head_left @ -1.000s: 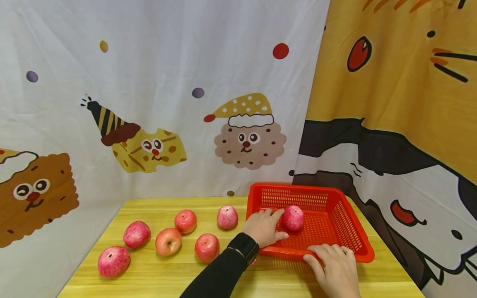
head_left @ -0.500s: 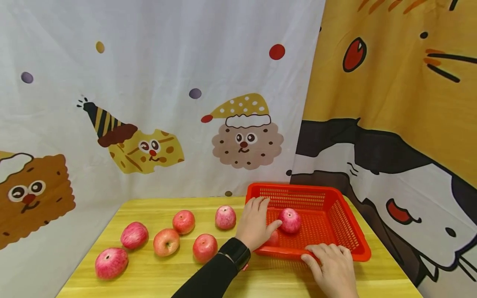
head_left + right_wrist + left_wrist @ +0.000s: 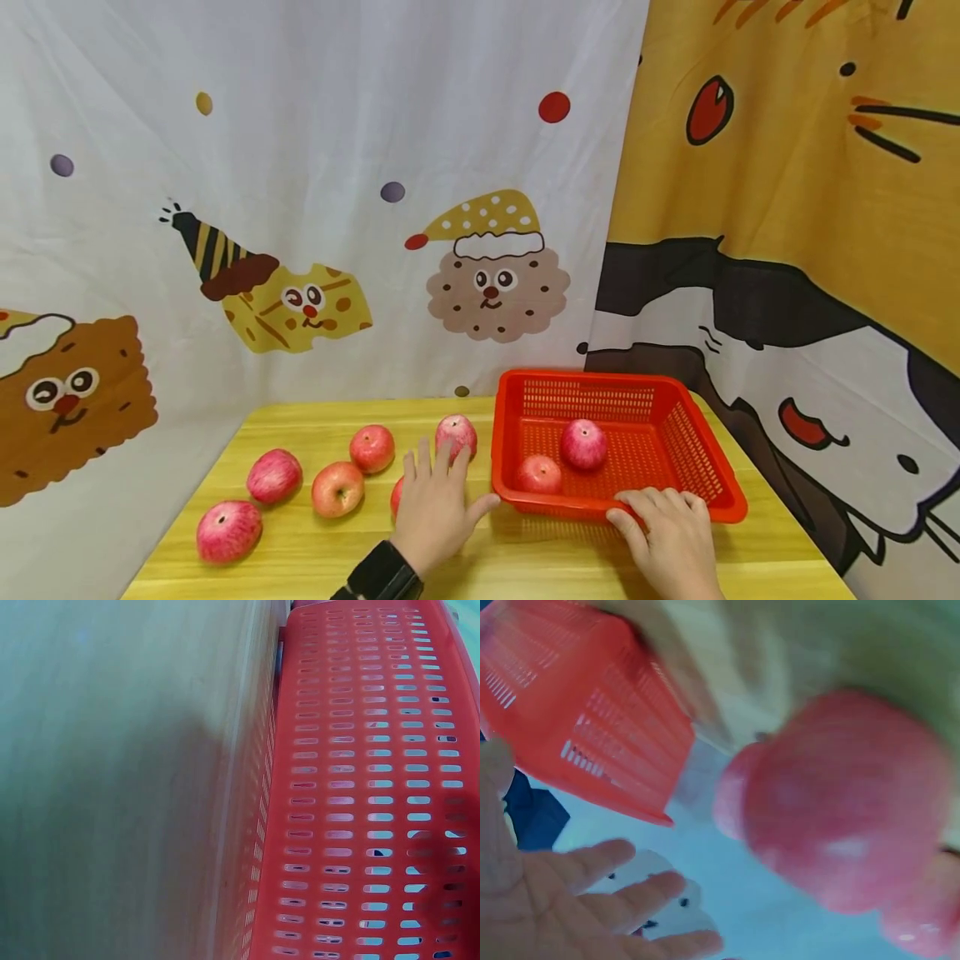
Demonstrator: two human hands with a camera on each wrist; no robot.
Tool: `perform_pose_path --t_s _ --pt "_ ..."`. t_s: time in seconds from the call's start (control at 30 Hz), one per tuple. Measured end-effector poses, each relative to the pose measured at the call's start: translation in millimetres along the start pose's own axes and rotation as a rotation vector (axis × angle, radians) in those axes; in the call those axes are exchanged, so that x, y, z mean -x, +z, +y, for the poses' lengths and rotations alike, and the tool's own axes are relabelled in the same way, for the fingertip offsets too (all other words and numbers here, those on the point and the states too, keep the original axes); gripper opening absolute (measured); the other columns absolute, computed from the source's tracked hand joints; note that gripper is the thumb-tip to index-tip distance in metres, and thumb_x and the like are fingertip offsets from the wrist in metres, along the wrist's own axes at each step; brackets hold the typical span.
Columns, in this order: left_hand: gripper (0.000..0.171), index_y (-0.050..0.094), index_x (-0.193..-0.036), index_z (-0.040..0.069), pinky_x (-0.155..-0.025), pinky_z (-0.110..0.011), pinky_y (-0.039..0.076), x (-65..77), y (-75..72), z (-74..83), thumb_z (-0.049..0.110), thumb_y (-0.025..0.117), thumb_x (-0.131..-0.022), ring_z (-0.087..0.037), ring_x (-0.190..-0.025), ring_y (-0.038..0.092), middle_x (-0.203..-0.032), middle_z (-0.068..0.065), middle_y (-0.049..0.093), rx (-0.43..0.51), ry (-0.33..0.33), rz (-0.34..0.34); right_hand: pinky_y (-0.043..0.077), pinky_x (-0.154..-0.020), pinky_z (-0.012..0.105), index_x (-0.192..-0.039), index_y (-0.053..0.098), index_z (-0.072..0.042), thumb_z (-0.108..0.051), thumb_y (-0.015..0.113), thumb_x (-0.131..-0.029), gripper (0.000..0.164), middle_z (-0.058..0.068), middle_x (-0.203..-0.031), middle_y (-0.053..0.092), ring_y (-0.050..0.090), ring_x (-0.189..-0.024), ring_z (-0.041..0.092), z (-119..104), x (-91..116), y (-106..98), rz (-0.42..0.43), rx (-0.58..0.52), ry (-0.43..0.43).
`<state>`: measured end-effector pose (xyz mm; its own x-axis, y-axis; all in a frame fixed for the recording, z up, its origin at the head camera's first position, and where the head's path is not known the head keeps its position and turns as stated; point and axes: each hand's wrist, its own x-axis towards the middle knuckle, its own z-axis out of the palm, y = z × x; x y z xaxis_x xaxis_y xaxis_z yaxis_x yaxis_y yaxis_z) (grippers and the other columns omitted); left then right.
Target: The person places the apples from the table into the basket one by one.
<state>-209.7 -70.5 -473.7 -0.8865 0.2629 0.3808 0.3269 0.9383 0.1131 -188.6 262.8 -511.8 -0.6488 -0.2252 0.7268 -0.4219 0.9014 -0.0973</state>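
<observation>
My left hand (image 3: 437, 514) is spread over the table, its fingers extended and holding nothing. It partly hides a red apple (image 3: 396, 497); in the left wrist view that apple (image 3: 847, 802) looms large beside the hand (image 3: 592, 907). On the right, the red plastic basket (image 3: 501, 421) contains a pinkish-red apple (image 3: 583, 444) and a lighter red apple (image 3: 538, 474). My right hand (image 3: 670, 537) grips the basket's near rim, fingers over the edge and thumb outside. The right wrist view has the basket's slotted side (image 3: 352, 787), but no fingers.
Beyond my left fingers is a striped apple (image 3: 456, 435). Further left lie several more, among them a yellowish-red apple (image 3: 337, 490) and a dark pink apple (image 3: 229, 532). A printed curtain (image 3: 315, 125) hangs right behind the wooden table (image 3: 315, 567).
My left hand has let go of the lighter apple in the basket and moved out leftward over the table. The right hand stays on the rim.
</observation>
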Motion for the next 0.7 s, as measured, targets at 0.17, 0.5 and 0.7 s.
perform_pose_path --t_s 0.17,0.5,0.7 --pt "0.086 0.052 -0.14 0.009 -0.099 -0.075 0.025 29.8 3.6 -17.8 0.074 0.055 -0.084 -0.054 -0.129 0.026 -0.138 -0.023 0.048 0.014 -0.076 -0.111 0.035 -0.074 0.048 -0.092 0.075 -0.02 -0.044 0.074 -0.081 0.027 -0.005 -0.085 0.069 0.057 -0.076 0.02 -0.6 0.2 -0.1 -0.004 0.007 0.002" --pt "0.084 0.052 -0.137 0.005 -0.087 -0.073 0.039 45.6 9.5 -29.8 0.062 0.071 -0.079 -0.054 -0.123 0.034 -0.14 -0.023 0.044 0.061 -0.124 -0.087 0.035 -0.075 0.047 -0.094 0.074 -0.02 -0.045 0.074 -0.081 0.028 -0.005 -0.088 0.07 0.057 -0.078 0.02 -0.9 2.2 1.0 -0.005 0.008 0.016" --pt "0.079 0.052 -0.137 0.005 -0.081 -0.061 0.05 44.1 14.0 -42.1 0.05 0.079 -0.078 -0.052 -0.11 0.045 -0.14 -0.026 0.043 0.087 -0.107 -0.053 0.035 -0.075 0.048 -0.094 0.075 -0.019 -0.045 0.074 -0.081 0.029 -0.004 -0.088 0.07 0.057 -0.078 0.021 -1.0 1.1 0.7 -0.004 0.014 0.01"
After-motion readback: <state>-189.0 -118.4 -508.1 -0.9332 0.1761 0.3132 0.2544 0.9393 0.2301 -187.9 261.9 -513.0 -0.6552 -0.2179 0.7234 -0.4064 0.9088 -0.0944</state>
